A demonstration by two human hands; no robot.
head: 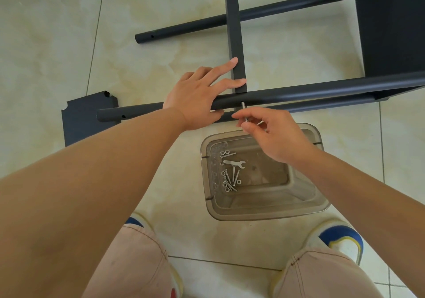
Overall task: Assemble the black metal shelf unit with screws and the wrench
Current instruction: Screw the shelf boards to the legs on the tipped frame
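The black shelf frame lies on its side on the floor. Its near tube (310, 91) runs left to right, and a flat shelf panel (234, 33) stands edge-on against it. My left hand (202, 93) rests on the tube and the panel's end, fingers stretched, thumb under the tube. My right hand (271, 134) pinches a long silver screw (244, 112) whose tip sits in a hole in the tube at the panel joint. A small silver wrench (234, 163) lies in a clear plastic bin (303, 210) among several screws and washers (230, 180).
A loose black shelf panel (85, 118) lies flat at the left under the tube's end. Two more tubes (230, 19) cross the floor farther away, joined to a black panel (395, 21) at the right. My knees and shoes are at the bottom on beige tiles.
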